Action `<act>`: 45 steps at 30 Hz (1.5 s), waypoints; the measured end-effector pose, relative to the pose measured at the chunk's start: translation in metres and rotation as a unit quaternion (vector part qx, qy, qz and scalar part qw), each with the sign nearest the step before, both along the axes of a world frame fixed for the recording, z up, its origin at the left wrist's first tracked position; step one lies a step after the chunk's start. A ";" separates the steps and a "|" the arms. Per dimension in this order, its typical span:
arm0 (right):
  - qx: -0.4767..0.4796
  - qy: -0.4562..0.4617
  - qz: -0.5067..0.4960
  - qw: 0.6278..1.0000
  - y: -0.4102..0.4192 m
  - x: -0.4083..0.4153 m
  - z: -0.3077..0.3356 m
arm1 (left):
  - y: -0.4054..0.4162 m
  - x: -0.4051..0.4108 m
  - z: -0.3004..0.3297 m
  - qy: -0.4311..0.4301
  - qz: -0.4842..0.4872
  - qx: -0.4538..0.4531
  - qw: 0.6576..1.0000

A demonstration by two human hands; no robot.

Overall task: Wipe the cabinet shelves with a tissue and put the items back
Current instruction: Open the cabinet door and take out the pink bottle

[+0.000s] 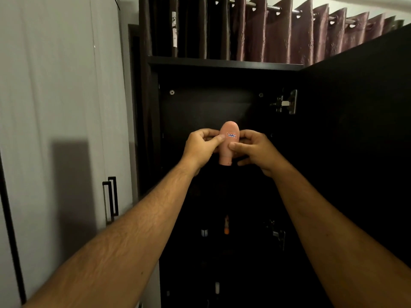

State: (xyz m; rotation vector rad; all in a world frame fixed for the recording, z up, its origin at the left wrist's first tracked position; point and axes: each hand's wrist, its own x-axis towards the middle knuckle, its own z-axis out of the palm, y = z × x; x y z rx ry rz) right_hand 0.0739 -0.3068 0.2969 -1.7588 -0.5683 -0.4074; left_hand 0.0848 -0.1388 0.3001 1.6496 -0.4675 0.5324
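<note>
A dim room: a tall black cabinet [222, 63] stands open against mauve eyelet curtains [311, 34], with pale wardrobe doors [55, 107] to the left and the cabinet's own door [355, 130] swung out to the right. In front of the upper compartment both hands hold a small pink tube [228, 144], cap end down, with a handwritten sticker [231, 135] facing the camera. The left hand [201, 147] pinches the tube's side between thumb and curled fingers; the right hand [255, 152] does the same from the other side, its thumb pressed across the lower body. The tube hangs in the air, clear of any shelf.

The risk, as I judge it, lies in the darkness: the shelf edge is barely readable, so the tube could be set half off it, or topple because its cap is a narrow footing. Squeezing may also push the contents out.

Inside, the upper compartment shows only screws and a hinge [287, 103]. Lower down, faint shapes of small bottles [226, 225] stand on shelves; what they are cannot be told
</note>
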 end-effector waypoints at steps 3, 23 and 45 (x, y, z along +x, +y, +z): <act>-0.001 0.022 0.001 1.000 -0.007 -0.015 -0.019 | -0.003 -0.015 -0.018 0.048 -0.047 -0.022 0.998; -0.004 0.247 0.009 0.969 -0.035 -0.145 -0.214 | -0.037 -0.175 -0.216 0.219 0.001 -0.049 0.974; 0.015 0.411 -0.050 0.910 -0.096 -0.386 -0.409 | -0.087 -0.393 -0.404 0.424 -0.043 0.042 0.904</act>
